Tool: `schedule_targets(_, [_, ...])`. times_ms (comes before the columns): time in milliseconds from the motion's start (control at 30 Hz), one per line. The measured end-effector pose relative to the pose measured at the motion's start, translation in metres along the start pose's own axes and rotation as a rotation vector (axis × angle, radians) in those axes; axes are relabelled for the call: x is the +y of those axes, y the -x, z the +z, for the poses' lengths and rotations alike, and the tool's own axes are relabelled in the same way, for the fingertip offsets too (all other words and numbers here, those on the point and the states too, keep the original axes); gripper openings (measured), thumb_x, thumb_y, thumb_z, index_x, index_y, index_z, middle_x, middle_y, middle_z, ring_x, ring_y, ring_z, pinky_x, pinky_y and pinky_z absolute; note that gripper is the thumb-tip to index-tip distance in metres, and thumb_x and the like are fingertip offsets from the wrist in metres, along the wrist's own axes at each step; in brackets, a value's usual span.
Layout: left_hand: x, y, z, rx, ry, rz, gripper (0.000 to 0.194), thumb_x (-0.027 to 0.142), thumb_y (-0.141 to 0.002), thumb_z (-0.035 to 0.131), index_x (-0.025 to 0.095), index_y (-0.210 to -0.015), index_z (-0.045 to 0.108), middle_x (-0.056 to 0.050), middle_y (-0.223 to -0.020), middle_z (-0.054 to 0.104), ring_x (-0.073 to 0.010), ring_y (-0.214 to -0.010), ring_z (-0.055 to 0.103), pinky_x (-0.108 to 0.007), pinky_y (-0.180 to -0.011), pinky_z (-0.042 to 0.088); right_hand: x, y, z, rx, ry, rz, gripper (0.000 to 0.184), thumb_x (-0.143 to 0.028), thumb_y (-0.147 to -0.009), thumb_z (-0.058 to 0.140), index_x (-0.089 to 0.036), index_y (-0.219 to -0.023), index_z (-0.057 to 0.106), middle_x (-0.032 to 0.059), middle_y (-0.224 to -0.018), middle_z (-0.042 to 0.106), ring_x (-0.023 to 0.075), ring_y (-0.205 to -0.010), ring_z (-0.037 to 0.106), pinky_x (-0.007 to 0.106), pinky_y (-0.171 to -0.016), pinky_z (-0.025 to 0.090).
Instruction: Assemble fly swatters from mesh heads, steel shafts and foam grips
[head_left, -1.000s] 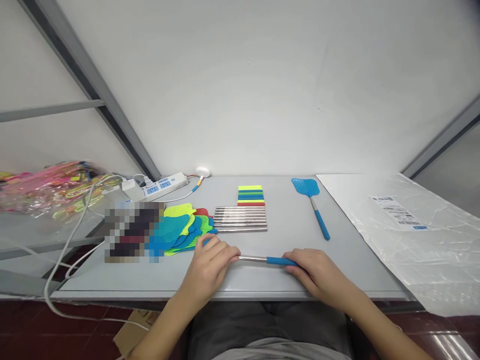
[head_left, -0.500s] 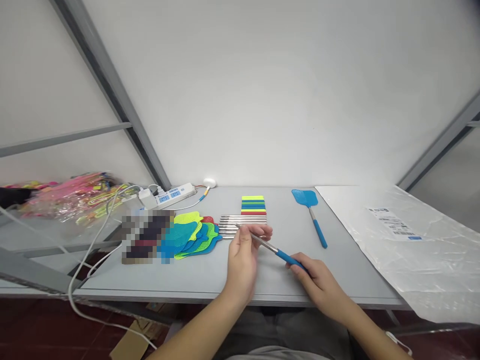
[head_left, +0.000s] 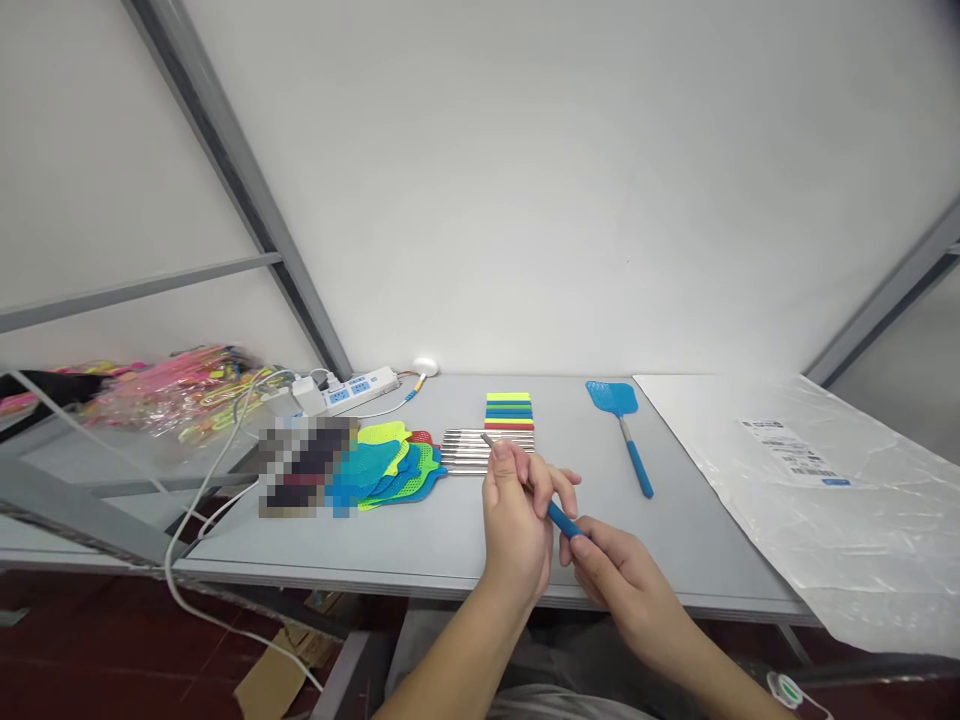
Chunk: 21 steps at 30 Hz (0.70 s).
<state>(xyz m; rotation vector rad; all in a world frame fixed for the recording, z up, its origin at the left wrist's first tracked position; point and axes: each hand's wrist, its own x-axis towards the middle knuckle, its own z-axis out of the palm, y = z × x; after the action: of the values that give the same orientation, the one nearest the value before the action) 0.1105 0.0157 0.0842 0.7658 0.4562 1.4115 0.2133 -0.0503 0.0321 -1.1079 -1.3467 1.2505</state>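
Note:
Between my two hands is a metal rod with a blue handle sleeve (head_left: 563, 519). My left hand (head_left: 517, 510) is closed round the rod, whose bare metal tip pokes out past the thumb. Fingers of my right hand (head_left: 619, 570) grip the blue sleeve near its lower end. Behind my left hand lies a row of metal rods (head_left: 465, 452), partly hidden by it. Coloured handle sleeves (head_left: 509, 410) in yellow, blue, green and red lie just beyond. To the left is a pile of perforated fly swatter heads (head_left: 397, 470). A blue fly swatter (head_left: 626, 430) with its handle on lies to the right.
A power strip (head_left: 360, 390) with plugs and white cables (head_left: 176, 520) is at the left back. Bagged colourful items (head_left: 180, 390) lie farther left. White plastic packaging (head_left: 810, 500) with a label covers the right side. A blurred-out patch (head_left: 304, 465) sits beside the swatter heads.
My left hand has slid down the rod toward the blue sleeve and closed round it. My right hand still holds the sleeve's lower end. The view has shifted slightly.

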Motion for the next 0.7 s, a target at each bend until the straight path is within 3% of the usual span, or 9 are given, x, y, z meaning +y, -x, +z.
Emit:
schedule_targets(100, [0.001,0.002,-0.005,0.005,-0.02,-0.021,0.047,0.06,-0.089,0.049,0.022,-0.064,0.038,0.011,-0.043,0.03,-0.0107,-0.037,0.048,-0.038,-0.075,0.051,0.004,-0.003,0.011,-0.071,-0.29,0.072,0.037,-0.053,-0.095,0.046,-0.019,-0.079,0.05,-0.0104,-0.051,0.02,0.0066,-0.045,0.015,0.022,-0.043,0.013])
schedule_targets(233, [0.0,0.0,-0.017,0.035,-0.006,-0.027,0.054,0.064,-0.091,0.041,0.021,-0.058,0.038,0.01,-0.042,0.029,-0.0095,-0.035,0.046,-0.037,-0.072,0.051,0.009,-0.01,0.017,-0.138,-0.498,0.213,0.036,-0.049,-0.096,0.047,-0.017,-0.08,0.051,-0.0113,-0.053,0.014,0.0054,-0.045,0.009,0.022,-0.044,0.01])
schedule_targets(333, [0.0,-0.008,-0.031,0.03,0.023,-0.003,0.052,0.065,-0.091,0.038,0.021,-0.063,0.038,0.011,-0.042,0.03,-0.01,-0.037,0.046,-0.035,-0.07,0.05,0.01,-0.02,0.016,-0.206,-0.581,0.308,0.035,-0.047,-0.097,0.045,-0.017,-0.083,0.053,-0.012,-0.052,0.012,0.0047,-0.043,0.008,0.022,-0.044,0.012])
schedule_targets(433, [0.004,-0.016,-0.047,-0.053,-0.023,-0.027,0.05,0.065,-0.091,0.037,0.021,-0.068,0.038,0.008,-0.045,0.04,-0.0122,-0.044,0.052,-0.032,-0.067,0.048,0.01,-0.032,0.019,-0.211,-0.506,0.326,0.035,-0.046,-0.097,0.044,-0.017,-0.081,0.053,-0.0112,-0.05,0.018,0.0046,-0.042,0.013,0.022,-0.044,0.012])
schedule_targets(567, [0.019,-0.006,-0.072,-0.27,-0.485,-0.147,0.05,0.06,-0.093,0.035,0.017,-0.076,0.054,-0.004,-0.071,0.066,-0.0124,-0.051,0.052,-0.027,-0.057,0.042,0.012,-0.041,0.033,-0.179,-0.317,0.257,0.031,-0.046,-0.096,0.047,-0.018,-0.085,0.053,-0.008,-0.054,0.034,0.005,-0.044,0.025,0.023,-0.045,0.016])
schedule_targets(633, [0.034,0.003,-0.089,-0.322,-0.796,-0.051,0.04,0.052,-0.093,0.045,0.018,-0.09,0.064,-0.008,-0.093,0.07,-0.0166,-0.071,0.059,-0.028,-0.069,0.045,0.015,-0.042,0.034,-0.132,-0.307,0.232,0.032,-0.047,-0.095,0.048,-0.018,-0.081,0.051,-0.0086,-0.054,0.029,0.0055,-0.045,0.024,0.023,-0.045,0.016])
schedule_targets(700, [0.053,0.009,-0.114,-0.232,-1.018,0.097,0.031,0.046,-0.092,0.05,0.02,-0.102,0.065,-0.008,-0.103,0.068,-0.0213,-0.091,0.061,-0.031,-0.081,0.045,0.018,-0.044,0.028,-0.025,-0.32,0.2,0.034,-0.046,-0.095,0.048,-0.019,-0.076,0.048,-0.0085,-0.055,0.027,0.0063,-0.047,0.022,0.022,-0.045,0.018])
